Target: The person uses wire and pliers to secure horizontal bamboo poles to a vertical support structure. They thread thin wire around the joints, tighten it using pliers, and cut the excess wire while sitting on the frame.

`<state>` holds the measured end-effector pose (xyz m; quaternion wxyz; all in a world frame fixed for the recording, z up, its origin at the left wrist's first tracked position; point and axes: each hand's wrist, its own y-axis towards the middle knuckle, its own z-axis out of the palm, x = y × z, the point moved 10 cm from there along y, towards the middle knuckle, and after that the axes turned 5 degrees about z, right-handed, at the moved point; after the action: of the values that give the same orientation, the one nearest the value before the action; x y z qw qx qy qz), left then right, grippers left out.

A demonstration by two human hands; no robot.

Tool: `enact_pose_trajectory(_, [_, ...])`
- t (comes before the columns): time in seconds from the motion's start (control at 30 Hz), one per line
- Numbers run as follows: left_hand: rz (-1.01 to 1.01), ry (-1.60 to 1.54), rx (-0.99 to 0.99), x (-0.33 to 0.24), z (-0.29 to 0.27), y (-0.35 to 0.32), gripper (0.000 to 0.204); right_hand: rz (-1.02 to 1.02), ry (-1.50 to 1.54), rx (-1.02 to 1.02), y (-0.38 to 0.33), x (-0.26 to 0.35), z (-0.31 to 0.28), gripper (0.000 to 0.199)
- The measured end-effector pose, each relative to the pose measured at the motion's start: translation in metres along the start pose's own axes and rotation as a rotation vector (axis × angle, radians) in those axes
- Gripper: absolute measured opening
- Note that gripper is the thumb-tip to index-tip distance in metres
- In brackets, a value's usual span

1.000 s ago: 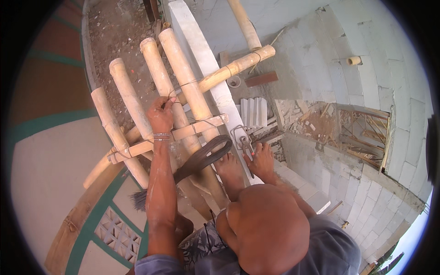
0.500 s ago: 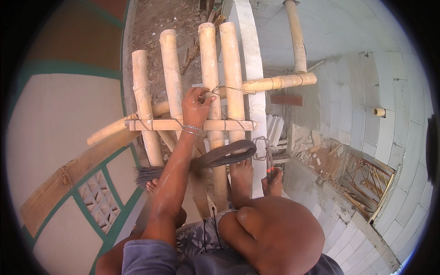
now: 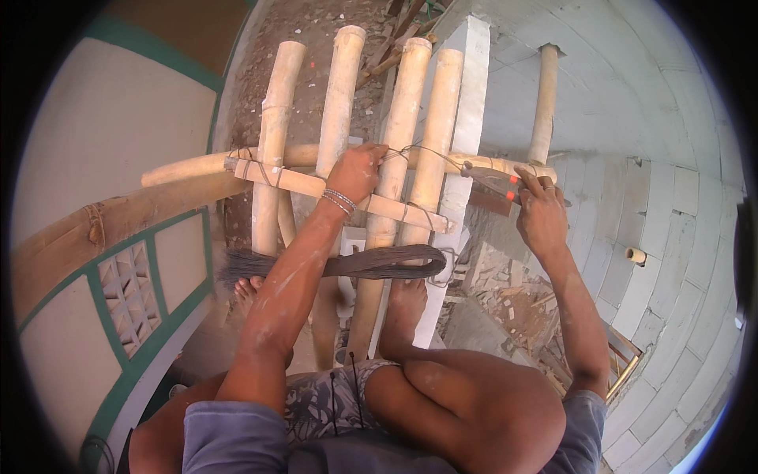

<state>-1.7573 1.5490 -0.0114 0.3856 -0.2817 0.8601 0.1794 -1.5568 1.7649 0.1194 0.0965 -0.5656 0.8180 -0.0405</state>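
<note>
My left hand (image 3: 355, 172) is closed, its fingertips pinching a thin dark tie wire (image 3: 430, 150) against an upright bamboo pole (image 3: 404, 107). The wire loops round the pole where it crosses a horizontal bamboo pole (image 3: 304, 155), and runs off to the right. My right hand (image 3: 543, 212) grips pincers (image 3: 491, 175) with red marks on the handles. Their jaws meet the far end of the wire, in front of the horizontal pole. Under my left forearm lies a folded bundle of dark wire (image 3: 387, 261).
A split-bamboo crosspiece (image 3: 308, 183) is wired across several upright poles. My bare feet stand low among the poles, beside a narrow white wall top (image 3: 466, 118). Rubble (image 3: 505, 296) lies far below. Grey block wall (image 3: 608, 229) rises right; a green-trimmed wall (image 3: 118, 150) stands left.
My right hand has come up into view with the pincers, which were down by my right foot, and their jaws now reach the wire end. My left hand stays at the pole; the view has shifted.
</note>
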Motion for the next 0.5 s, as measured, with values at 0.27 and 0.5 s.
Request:
enact_pose_trajectory(0.27, [-0.023,-0.039,-0.172,-0.019,-0.003,-0.004,0.026,-0.298,-0.480,-0.166,0.093,0.053,-0.019,0.026])
enact_pose_trajectory(0.5, [-0.124,-0.018,-0.289,-0.020,0.000,-0.004,0.023,-0.505,-0.480,-0.134,0.099,0.115,-0.020,0.026])
